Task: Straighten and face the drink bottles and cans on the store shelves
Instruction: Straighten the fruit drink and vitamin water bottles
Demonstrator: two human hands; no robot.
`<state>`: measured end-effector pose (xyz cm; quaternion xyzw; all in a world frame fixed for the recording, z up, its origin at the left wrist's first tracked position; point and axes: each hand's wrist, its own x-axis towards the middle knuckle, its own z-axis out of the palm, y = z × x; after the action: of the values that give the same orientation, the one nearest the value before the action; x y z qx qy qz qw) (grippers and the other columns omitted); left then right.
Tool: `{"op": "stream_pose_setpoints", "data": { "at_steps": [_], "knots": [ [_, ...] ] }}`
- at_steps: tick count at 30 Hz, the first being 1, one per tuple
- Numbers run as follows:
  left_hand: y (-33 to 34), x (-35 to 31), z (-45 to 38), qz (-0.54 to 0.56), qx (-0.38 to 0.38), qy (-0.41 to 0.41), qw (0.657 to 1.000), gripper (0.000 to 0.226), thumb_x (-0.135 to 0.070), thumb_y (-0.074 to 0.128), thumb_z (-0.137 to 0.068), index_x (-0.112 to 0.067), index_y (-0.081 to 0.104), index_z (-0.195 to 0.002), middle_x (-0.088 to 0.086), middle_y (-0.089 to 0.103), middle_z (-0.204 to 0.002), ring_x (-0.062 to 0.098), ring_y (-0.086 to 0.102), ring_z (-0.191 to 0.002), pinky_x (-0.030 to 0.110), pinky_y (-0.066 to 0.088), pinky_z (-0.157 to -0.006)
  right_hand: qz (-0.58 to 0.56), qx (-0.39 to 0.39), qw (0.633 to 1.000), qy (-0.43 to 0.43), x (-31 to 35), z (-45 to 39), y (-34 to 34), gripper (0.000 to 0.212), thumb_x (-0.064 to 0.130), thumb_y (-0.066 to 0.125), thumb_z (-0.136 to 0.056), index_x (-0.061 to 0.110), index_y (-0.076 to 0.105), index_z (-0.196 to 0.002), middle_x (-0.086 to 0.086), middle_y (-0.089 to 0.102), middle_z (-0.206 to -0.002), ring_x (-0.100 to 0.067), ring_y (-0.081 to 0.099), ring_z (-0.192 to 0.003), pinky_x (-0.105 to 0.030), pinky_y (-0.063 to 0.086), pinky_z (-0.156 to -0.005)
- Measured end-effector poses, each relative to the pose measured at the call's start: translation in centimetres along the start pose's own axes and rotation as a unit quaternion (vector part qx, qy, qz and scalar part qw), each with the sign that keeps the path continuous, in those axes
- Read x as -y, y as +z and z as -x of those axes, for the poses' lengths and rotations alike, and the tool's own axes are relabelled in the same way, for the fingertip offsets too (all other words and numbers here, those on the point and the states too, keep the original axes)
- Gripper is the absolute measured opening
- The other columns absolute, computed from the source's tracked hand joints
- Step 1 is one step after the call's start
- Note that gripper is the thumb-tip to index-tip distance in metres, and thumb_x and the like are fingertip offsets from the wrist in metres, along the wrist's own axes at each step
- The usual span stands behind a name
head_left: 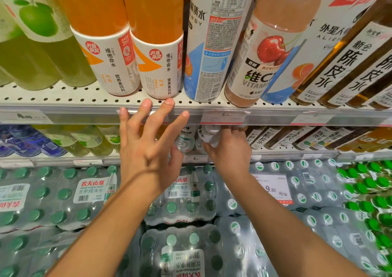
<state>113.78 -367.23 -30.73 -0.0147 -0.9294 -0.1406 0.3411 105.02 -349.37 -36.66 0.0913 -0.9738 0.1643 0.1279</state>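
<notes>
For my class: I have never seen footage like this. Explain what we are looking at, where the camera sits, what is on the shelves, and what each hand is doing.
There is no machine here. One picture comes from a wide-angle camera worn on a person's head, looking forward and down at their own two bare arms in front of store shelves.

The left hand is open, fingers spread, its fingertips at the front edge of the upper shelf. It holds nothing.

The right hand reaches under that edge to the middle shelf and grips a small white bottle.

On the upper shelf stand two orange drink bottles, green apple drinks, a tall white and blue bottle whose small-print side faces out, a pink vitamin drink and dark tea bottles. At the bottom lie shrink-wrapped packs of water with green caps.
</notes>
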Motion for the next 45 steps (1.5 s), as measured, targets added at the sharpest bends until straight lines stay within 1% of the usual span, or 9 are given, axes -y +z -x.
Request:
{"op": "stream_pose_setpoints", "data": {
  "at_steps": [9, 15, 18, 24, 31, 35, 38, 42, 45],
  "knots": [
    [0.2, 0.1, 0.1, -0.004, -0.008, 0.005, 1.0, 0.063, -0.01, 0.065, -0.075, -0.022, 0.065, -0.137, 0.008, 0.052, -0.149, 0.039, 0.034, -0.141, 0.07, 0.018, -0.117, -0.013, 0.134, 0.988, 0.073, -0.7, -2.0, -1.3, 0.037, 0.054, 0.071, -0.089, 0.017, 0.065, -0.089, -0.008, 0.073, -0.092, -0.033, 0.067, -0.09, -0.031, 0.037, -0.065],
    [0.2, 0.1, 0.2, 0.005, -0.005, 0.013, 1.0, 0.062, -0.012, 0.065, -0.076, -0.019, 0.064, -0.137, 0.01, 0.05, -0.15, 0.039, 0.032, -0.143, 0.07, 0.016, -0.117, -0.009, 0.141, 0.989, 0.047, -1.5, -3.3, -0.9, 0.039, 0.047, 0.064, -0.096, 0.012, 0.068, -0.113, -0.013, 0.073, -0.102, -0.037, 0.067, -0.095, -0.033, 0.042, -0.065],
    [0.2, 0.3, 0.3, 0.001, -0.007, 0.019, 1.0, 0.063, -0.013, 0.064, -0.074, -0.019, 0.063, -0.138, 0.01, 0.05, -0.15, 0.039, 0.032, -0.142, 0.071, 0.016, -0.116, -0.019, 0.175, 0.984, 0.025, -1.8, -3.1, -1.1, 0.03, 0.041, 0.064, -0.096, 0.012, 0.064, -0.095, -0.012, 0.067, -0.086, -0.037, 0.067, -0.09, -0.032, 0.038, -0.064],
    [0.2, 0.2, 0.3, -0.028, -0.001, 0.038, 0.999, 0.067, -0.012, 0.063, -0.072, -0.019, 0.064, -0.138, 0.01, 0.05, -0.151, 0.038, 0.032, -0.142, 0.07, 0.018, -0.116, -0.157, 0.047, 0.986, 0.021, -4.4, 0.6, -2.2, 0.024, 0.024, 0.07, -0.09, 0.011, 0.057, -0.105, 0.001, 0.069, -0.085, -0.022, 0.064, -0.067, -0.032, 0.045, -0.063],
    [-1.6, -0.6, 2.8, 0.041, 0.009, 0.041, 0.998, 0.05, -0.005, 0.058, -0.074, -0.004, 0.071, -0.123, 0.021, 0.055, -0.139, 0.043, 0.051, -0.127, 0.061, 0.034, -0.109, -0.162, -0.031, 0.983, 0.082, -7.4, -0.8, -2.6, 0.03, 0.027, 0.074, -0.09, 0.005, 0.06, -0.105, -0.013, 0.058, -0.101, -0.029, 0.056, -0.088, -0.028, 0.028, -0.069],
    [0.6, -3.4, 4.3, 0.16, 0.117, -0.17, 0.965, 0.049, -0.01, 0.059, -0.089, -0.022, 0.058, -0.136, -0.008, 0.053, -0.14, 0.017, 0.056, -0.123, 0.049, 0.05, -0.104, -0.123, 0.003, 0.992, 0.028, -7.6, -1.6, -2.4, 0.032, 0.032, 0.074, -0.09, 0.004, 0.06, -0.095, -0.018, 0.06, -0.095, -0.035, 0.059, -0.088, -0.037, 0.043, -0.071],
    [3.3, -3.9, 2.6, 0.157, 0.147, -0.25, 0.944, 0.053, -0.016, 0.062, -0.091, -0.023, 0.046, -0.141, -0.007, 0.049, -0.139, 0.019, 0.06, -0.114, 0.049, 0.054, -0.098, -0.102, 0.046, 0.994, 0.019, -7.5, -2.5, -1.9, 0.038, 0.043, 0.073, -0.089, 0.011, 0.056, -0.078, -0.009, 0.057, -0.084, -0.026, 0.055, -0.072, -0.032, 0.039, -0.064],
    [6.8, -3.6, 0.0, 0.114, 0.146, -0.281, 0.942, 0.024, -0.029, 0.068, -0.089, -0.013, 0.055, -0.1, 0.003, 0.057, -0.094, 0.027, 0.061, -0.082, 0.04, 0.049, -0.07, -0.062, 0.082, 0.995, 0.02, -7.5, -3.3, -1.1, 0.046, 0.056, 0.067, -0.09, 0.013, 0.064, -0.072, -0.006, 0.062, -0.069, -0.029, 0.063, -0.071, -0.033, 0.043, -0.061],
    [8.7, -3.7, -1.4, 0.07, 0.176, -0.306, 0.933, 0.042, -0.038, 0.072, -0.089, -0.011, 0.05, -0.065, 0.002, 0.051, -0.058, 0.032, 0.058, -0.06, 0.033, 0.038, -0.057, -0.036, 0.095, 0.995, 0.014, -7.5, -3.5, -1.1, 0.053, 0.052, 0.067, -0.093, 0.015, 0.047, -0.06, -0.001, 0.048, -0.06, -0.029, 0.059, -0.068, -0.032, 0.036, -0.06]
  ]
}}
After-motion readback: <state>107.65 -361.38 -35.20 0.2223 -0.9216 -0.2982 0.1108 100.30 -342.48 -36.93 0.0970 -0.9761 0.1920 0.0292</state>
